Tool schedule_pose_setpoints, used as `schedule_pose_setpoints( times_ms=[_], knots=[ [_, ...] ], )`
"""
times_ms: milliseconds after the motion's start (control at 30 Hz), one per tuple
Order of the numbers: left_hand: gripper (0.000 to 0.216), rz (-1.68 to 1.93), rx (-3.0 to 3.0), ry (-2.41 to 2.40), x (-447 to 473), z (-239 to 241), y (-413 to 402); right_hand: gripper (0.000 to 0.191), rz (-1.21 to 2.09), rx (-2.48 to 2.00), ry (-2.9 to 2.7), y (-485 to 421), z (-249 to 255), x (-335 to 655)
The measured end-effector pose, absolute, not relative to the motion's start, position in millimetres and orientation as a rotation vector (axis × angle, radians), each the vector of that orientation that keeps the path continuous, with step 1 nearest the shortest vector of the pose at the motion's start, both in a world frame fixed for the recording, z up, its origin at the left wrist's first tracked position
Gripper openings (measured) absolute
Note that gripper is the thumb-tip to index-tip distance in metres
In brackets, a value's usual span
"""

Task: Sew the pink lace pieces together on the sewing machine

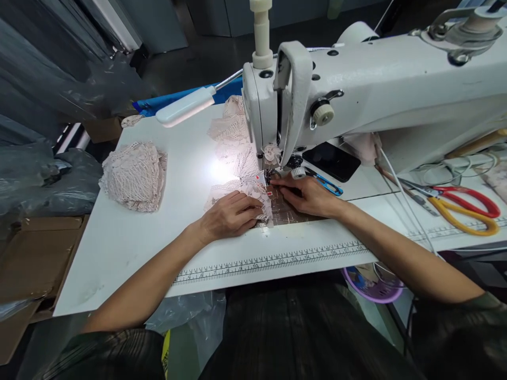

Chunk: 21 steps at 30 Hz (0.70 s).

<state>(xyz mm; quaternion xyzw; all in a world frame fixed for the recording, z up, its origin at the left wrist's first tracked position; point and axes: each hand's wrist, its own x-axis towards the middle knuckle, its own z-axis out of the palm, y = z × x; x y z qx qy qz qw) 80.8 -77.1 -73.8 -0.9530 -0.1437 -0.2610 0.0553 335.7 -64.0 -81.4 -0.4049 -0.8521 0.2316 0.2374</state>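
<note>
A white sewing machine (pixel 356 89) stands on a white table (pixel 130 248). A strip of pale pink lace (pixel 237 153) runs from behind the machine under its presser foot (pixel 269 177). My left hand (pixel 232 214) lies flat on the lace just left of the needle, fingers pressing it down. My right hand (pixel 304 195) rests on the metal plate to the right of the foot, fingertips pinching the lace edge at the needle.
A pile of folded pink lace pieces (pixel 134 177) sits at the table's left. Red and yellow scissors (pixel 463 208), blue snips (pixel 327 183) and a black phone (pixel 332 161) lie right of the needle. A gooseneck lamp (pixel 184 105) lights the work. A purple basket (pixel 374 287) hangs below.
</note>
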Motion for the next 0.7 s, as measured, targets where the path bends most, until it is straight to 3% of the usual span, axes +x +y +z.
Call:
schedule_pose_setpoints(
  times_ms=[267, 467, 700],
  knots=[
    [0.010, -0.790, -2.877, -0.438, 83, -71, -77, 0.035, 0.470, -0.939, -2.421, -71, -90, 340],
    [0.005, -0.796, -2.906, -0.426, 85, -70, -81, 0.036, 0.264, -1.063, -2.588, -75, -84, 327],
    [0.007, -0.784, -2.837, -0.511, 86, -75, -84, 0.037, 0.345, -0.989, -2.456, -79, -90, 332]
  ],
)
